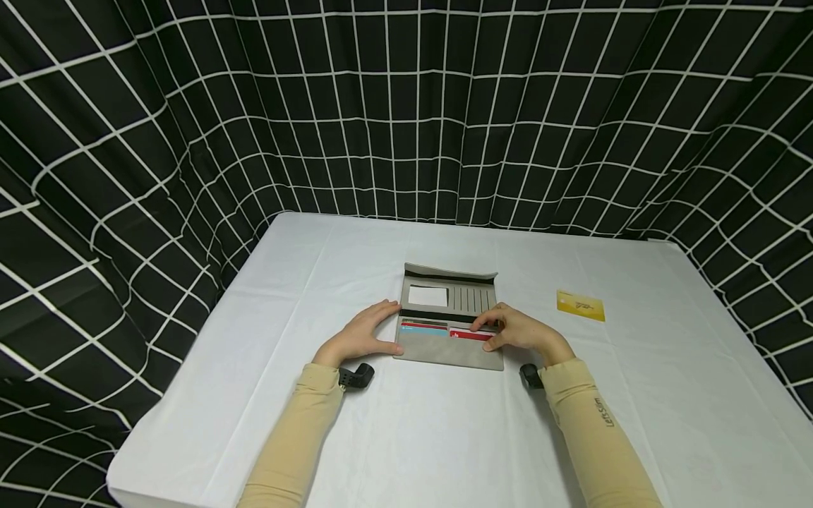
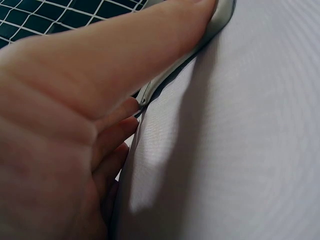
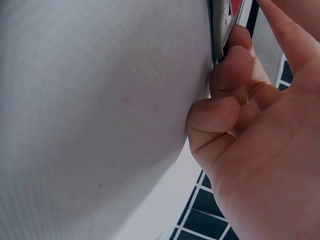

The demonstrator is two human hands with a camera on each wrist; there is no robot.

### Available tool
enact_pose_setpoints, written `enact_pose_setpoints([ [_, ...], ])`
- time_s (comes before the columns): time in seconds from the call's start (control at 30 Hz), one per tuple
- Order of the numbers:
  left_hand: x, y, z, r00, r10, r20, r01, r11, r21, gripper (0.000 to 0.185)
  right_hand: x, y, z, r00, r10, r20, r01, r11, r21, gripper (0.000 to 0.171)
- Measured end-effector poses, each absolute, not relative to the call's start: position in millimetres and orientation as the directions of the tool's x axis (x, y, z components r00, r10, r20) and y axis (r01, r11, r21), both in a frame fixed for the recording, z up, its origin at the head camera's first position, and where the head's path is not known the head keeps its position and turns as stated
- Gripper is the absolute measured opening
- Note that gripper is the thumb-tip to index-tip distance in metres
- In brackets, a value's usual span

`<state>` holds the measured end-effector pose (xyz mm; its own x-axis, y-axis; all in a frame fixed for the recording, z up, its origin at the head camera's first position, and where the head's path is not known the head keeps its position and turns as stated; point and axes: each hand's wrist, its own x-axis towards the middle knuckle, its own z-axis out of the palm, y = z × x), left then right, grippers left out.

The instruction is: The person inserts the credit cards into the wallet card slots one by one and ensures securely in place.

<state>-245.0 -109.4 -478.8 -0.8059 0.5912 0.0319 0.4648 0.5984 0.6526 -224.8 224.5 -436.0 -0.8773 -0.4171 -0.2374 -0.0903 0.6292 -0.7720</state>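
A grey long wallet (image 1: 444,356) lies unfolded on the white table in the head view, with its flap at the far side. My left hand (image 1: 362,333) rests at its left edge, fingers extended and thumb on the near left corner. A red card (image 1: 466,334) sits partly in the near right pocket. My right hand (image 1: 524,330) is bent over that card, index fingertip at its upper edge and thumb at its right end. Several of this hand's fingers curl beside the wallet edge in the right wrist view. Blue and red cards (image 1: 423,327) fill the near left pocket.
A yellow card (image 1: 581,305) lies on the table (image 1: 432,437) to the right of the wallet. In the wallet's upper half are a white insert (image 1: 428,295) and several card slots (image 1: 470,299). Black curtains with a white grid (image 1: 394,99) surround the table.
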Motion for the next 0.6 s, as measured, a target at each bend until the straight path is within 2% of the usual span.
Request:
enact_pose_setpoints([
  [0.6,-245.0,-108.9,-479.3,-0.805,0.592,0.036,0.468,0.597,0.651,0.089,-218.7,227.4,-436.8,-0.868,-0.444,-0.223,-0.129,0.635,-0.762,0.033],
])
